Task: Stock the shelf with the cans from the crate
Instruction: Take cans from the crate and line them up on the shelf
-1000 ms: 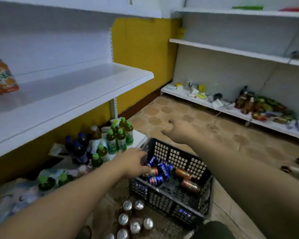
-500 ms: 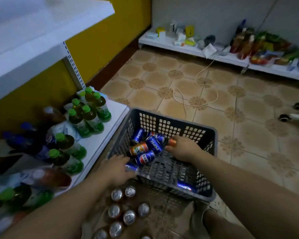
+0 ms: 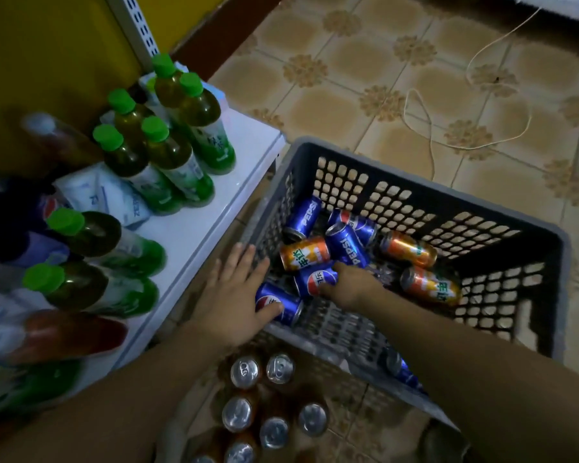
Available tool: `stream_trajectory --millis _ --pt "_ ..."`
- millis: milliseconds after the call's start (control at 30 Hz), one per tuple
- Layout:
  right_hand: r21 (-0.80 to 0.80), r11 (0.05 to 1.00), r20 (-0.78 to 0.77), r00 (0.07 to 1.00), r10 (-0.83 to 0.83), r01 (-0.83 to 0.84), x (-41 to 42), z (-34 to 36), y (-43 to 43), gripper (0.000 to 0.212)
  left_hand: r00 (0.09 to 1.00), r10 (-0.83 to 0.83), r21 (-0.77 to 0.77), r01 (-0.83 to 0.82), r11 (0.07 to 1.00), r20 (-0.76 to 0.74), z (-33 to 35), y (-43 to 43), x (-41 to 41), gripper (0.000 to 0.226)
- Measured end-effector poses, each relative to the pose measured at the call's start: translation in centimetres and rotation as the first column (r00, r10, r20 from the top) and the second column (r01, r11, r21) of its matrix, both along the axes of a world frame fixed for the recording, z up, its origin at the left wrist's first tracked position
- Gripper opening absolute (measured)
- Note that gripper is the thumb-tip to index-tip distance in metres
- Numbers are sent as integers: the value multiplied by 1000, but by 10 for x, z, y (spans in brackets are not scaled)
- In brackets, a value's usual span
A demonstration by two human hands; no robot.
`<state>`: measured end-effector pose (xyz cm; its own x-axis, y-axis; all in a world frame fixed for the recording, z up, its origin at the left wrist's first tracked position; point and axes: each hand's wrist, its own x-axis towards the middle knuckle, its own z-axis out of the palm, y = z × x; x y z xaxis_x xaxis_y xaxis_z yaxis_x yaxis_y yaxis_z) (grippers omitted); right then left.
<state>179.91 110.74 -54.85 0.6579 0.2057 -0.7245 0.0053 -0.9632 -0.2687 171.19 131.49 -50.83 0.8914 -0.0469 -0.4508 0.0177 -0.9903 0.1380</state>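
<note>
Down in the crate (image 3: 432, 190), right hand (image 3: 351, 285) round a blue can (image 3: 315, 279), left hand (image 3: 231, 295) flat and splayed.

Small retail shop, stocking aisle. A white display shelf (image 3: 198, 235) hung on a slotted metal upright (image 3: 137, 25) carries grouped rows of identical green-capped bottles (image 3: 168, 158), labels outward, beside soft packets and other bottled drinks. On the patterned tiled floor (image 3: 348, 78) a perforated grey crate (image 3: 432, 192) holds loose stock, among it a blue cola can (image 3: 315, 279) and an orange soda can (image 3: 303, 253). More sealed cans (image 3: 274, 367) stand upright just beside it.
</note>
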Motion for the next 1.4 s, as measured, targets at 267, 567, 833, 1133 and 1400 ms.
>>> stream_trajectory --millis 267,567,833,1133,1400 --pt "-153 922 191 905 380 -355 5 -88 12 68 939 -32 -99 70 993 342 -32 4 -12 73" --pt "-318 793 308 734 605 -519 4 -122 22 74 905 -70 -58 103 993 419 -43 6 -9 67" --pt "95 990 300 951 73 -106 -4 -30 14 74 998 -36 68 33 997 57 -22 2 -2 81" --pt "507 861 302 926 -225 43 -27 187 26 87 973 167 -268 -206 941 -161 108 -2 -11 90" --pt "666 731 444 865 -234 -144 -81 373 54 69 918 396 -635 -327 700 -36 281 1 -63 82"
